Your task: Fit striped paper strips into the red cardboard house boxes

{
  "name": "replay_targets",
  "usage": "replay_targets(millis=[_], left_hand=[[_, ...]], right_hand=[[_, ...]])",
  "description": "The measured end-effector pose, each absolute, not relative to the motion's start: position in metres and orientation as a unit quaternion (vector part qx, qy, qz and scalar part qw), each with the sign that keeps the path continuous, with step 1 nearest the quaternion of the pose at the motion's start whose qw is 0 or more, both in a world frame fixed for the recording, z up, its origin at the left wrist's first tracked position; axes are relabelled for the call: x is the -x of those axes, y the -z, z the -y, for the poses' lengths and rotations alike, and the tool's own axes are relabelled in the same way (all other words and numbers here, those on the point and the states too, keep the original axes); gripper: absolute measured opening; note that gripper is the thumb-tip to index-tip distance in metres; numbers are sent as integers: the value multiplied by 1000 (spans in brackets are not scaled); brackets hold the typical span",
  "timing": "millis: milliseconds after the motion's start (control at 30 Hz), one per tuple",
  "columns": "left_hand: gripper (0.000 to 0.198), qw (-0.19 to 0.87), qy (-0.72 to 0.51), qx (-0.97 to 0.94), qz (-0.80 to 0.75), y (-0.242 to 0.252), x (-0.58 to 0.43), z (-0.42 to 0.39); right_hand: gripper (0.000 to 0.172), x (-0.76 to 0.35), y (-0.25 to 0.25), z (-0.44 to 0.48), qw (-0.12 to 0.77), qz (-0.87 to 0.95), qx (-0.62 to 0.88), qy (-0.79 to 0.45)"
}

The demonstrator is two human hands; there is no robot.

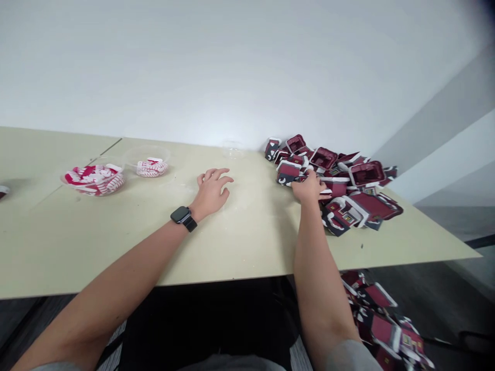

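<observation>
The person's left hand (pixel 211 195) lies palm down on the table, empty, its fingers loosely spread and slightly curved, with a black smartwatch (pixel 183 217) on the wrist. The right hand (pixel 309 187) reaches to the near left edge of a heaped pile of folded card pieces (pixel 358 185). Its fingers are bunched against a maroon piece, but from here I can't tell whether they are gripping it or only touching it.

The pieces are stiff, printed card in maroon, white and dark navy, folded into small boxy, house-like shapes and tumbled over one another at the far right of the table. More of the same lie in a second heap (pixel 382 322) on the floor, below the table's right edge.

Off to the left, well apart from the hands, sit two clear plastic bowls (pixel 93 178) holding red-and-white striped paper strips. Another bowl (pixel 149 161) stands just behind and to the right of the first. A small, clear plastic cup (pixel 232 149) stands near the wall, between the bowls and the pile.

The pale, matte table (pixel 247 247) has a visible seam and light specks. It stands against a smooth white wall (pixel 232 67), above a dark floor (pixel 456 268).
</observation>
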State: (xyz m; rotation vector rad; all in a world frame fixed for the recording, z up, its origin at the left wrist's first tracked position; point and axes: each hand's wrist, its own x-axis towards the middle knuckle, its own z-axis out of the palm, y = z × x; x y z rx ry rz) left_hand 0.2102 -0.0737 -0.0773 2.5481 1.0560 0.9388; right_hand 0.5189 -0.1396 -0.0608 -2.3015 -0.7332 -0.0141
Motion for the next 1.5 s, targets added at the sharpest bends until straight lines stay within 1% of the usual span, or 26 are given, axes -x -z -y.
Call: replay_targets(millis=[133, 267, 467, 633, 767, 867, 967, 1067, 1133, 1200, 1233, 1300, 1367, 1433, 1500], left_hand=[[38, 121, -322, -864, -367, 76, -209, 74], [38, 124, -323, -861, -372, 76, -209, 72], [40, 128, -331, -855, -377, 79, -209, 70], [39, 130, -329, -854, -382, 80, -208, 69], [38, 129, -328, -853, -385, 81, -207, 68], [39, 130, -332, -852, -384, 82, -207, 67], [39, 130, -336, -850, -384, 83, -207, 66], [40, 129, -336, -849, -388, 82, -207, 67], [40, 125, -335, -847, -392, 80, -205, 67], [39, 119, -340, -843, -400, 79, -204, 68], [38, 116, -346, -838, -405, 78, -204, 68], [34, 113, -362, -827, -415, 77, -202, 67], [33, 111, -373, -819, -421, 73, -200, 64], [35, 95, -379, -814, -429, 67, -194, 57], [35, 53, -388, -796, -461, 55, -181, 47]], right_hand=[[74, -523, 62, 143, 367, 288, 885, 18], [68, -528, 63, 144, 354, 268, 894, 51], [77, -530, 62, 144, 338, 259, 904, 29], [85, -528, 62, 144, 352, 257, 900, 23], [88, -527, 59, 145, 371, 257, 892, 13], [88, -521, 51, 148, 382, 252, 888, 38], [85, -510, 41, 148, 411, 266, 868, 76], [83, -495, 38, 143, 497, 320, 803, 83], [83, -483, 41, 135, 582, 358, 730, 24], [83, -469, 45, 128, 656, 375, 648, -92], [84, -461, 46, 125, 679, 372, 614, -155], [84, -445, 48, 122, 693, 359, 567, -263], [85, -429, 49, 123, 685, 352, 539, -342], [86, -416, 49, 125, 672, 352, 517, -395], [88, -407, 49, 127, 665, 350, 508, -421]])
